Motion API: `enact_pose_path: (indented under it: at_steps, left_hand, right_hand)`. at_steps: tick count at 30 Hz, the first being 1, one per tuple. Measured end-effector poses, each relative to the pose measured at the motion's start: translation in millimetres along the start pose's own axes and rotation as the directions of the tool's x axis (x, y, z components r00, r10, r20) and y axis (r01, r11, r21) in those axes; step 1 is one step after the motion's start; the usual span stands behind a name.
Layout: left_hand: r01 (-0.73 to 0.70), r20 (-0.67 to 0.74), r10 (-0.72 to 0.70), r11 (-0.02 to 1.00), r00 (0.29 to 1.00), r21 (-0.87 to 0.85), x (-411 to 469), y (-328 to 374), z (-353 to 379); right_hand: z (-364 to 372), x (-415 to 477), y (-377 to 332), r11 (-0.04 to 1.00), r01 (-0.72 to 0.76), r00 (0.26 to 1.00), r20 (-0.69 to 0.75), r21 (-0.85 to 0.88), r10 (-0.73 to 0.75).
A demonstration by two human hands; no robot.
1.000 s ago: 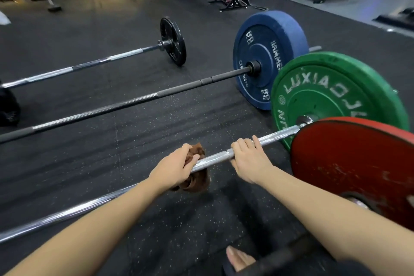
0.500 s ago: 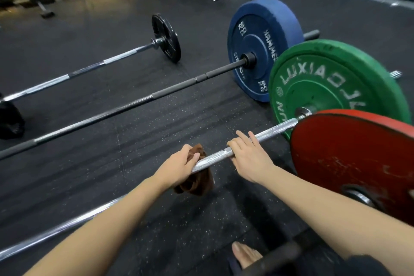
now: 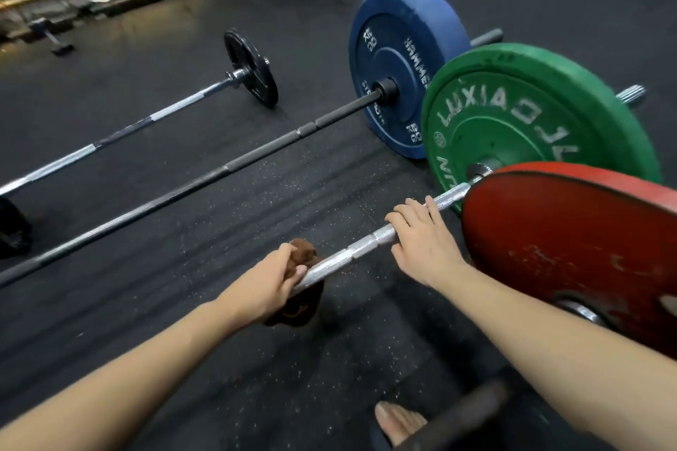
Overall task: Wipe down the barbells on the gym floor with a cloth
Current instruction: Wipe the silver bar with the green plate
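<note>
My left hand (image 3: 267, 286) has its fingers curled tight round the brown cloth (image 3: 298, 311), which is bunched about the silver barbell (image 3: 351, 253). The cloth shows above the knuckles and hangs below the palm. My right hand (image 3: 425, 245) lies on the same bar, nearer the plates, with fingers almost straight and draped over it, pinching nothing. I judge the step in hand to be wiping this bar's shaft, with the right hand steadying it. The next move, I think, calls for sliding the cloth along the knurled stretch between my two hands, lifting the right hand clear as the cloth arrives. Just past my right fingertips the green plate (image 3: 531, 121) reads "LUXIAOJ", cut off by the red plate (image 3: 568, 249). Beyond it, the blue plate (image 3: 403, 59) reads "HAMME"; its smaller marks are too blurred for me to read.
</note>
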State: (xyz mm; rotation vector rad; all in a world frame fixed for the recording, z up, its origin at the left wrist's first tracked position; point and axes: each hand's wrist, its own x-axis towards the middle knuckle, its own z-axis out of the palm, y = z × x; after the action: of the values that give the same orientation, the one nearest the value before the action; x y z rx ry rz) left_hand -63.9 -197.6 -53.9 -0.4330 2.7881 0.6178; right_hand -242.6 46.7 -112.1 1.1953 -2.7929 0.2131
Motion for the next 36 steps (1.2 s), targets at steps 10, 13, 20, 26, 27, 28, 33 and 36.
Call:
enact_pose_path:
  at_steps: [10,13,20,26,27,28,33,36]
  left_hand:
    - [0.058,-0.175,-0.081,0.989,0.981,-0.137,44,65,27]
    - [0.089,-0.267,-0.149,0.971,0.952,-0.223,35,62,38]
    - [0.039,-0.266,-0.105,0.969,0.958,-0.245,43,60,40]
    - [-0.11,-0.192,0.069,0.971,0.979,-0.213,81,102,34]
    - [-0.112,-0.178,0.075,0.972,0.981,-0.206,87,107,35]
    - [-0.101,-0.166,0.067,0.974,0.984,-0.204,91,110,36]
    - [-0.078,-0.199,0.031,0.969,0.98,-0.233,81,97,39]
    - [-0.1,-0.228,0.036,0.956,0.973,-0.274,73,89,39]
  right_hand:
    - [13,-7,7,0.987,-0.017,0.994,-0.101,0.157,0.033]
    - [21,-20,14,0.965,-0.066,0.976,-0.185,0.252,0.115]
    - [14,-29,0,0.656,-0.291,0.821,-0.171,0.696,0.545]
    - [14,-22,0,0.48,-0.359,0.807,0.007,0.801,0.591]
    - [13,-22,0,0.493,-0.374,0.809,0.017,0.786,0.587]
    - [13,-22,2,0.505,-0.382,0.814,0.023,0.774,0.581]
    - [14,-22,13,0.467,-0.369,0.823,0.048,0.804,0.566]
    - [21,-22,11,0.366,-0.368,0.78,0.07,0.855,0.622]
